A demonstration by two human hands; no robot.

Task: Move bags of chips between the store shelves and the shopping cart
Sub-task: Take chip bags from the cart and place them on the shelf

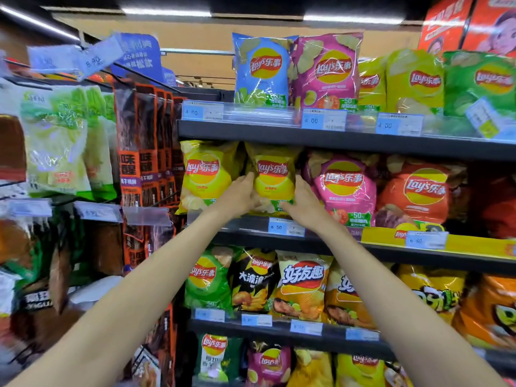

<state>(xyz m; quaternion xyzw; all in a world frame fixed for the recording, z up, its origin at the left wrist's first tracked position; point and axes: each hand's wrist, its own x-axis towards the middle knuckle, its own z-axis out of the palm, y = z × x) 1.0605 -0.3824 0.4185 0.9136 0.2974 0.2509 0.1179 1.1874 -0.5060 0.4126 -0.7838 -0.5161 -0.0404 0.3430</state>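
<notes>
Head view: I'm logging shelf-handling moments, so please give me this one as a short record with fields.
setting: store aisle, snack shelves
held item: yellow chip bag, upright
shelf: second shelf from the top in view
left hand: left hand grips the bag's left edge
right hand: right hand grips the bag's right edge
left neighbour: another yellow bag
right neighbour: pink bag
price tag below: blue-and-white tag reading 6.50
shopping cart: not in view

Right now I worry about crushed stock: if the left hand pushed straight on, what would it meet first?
Probably the yellow Lay's chip bag that the left hand already holds; whatever stands behind is hidden.
</notes>
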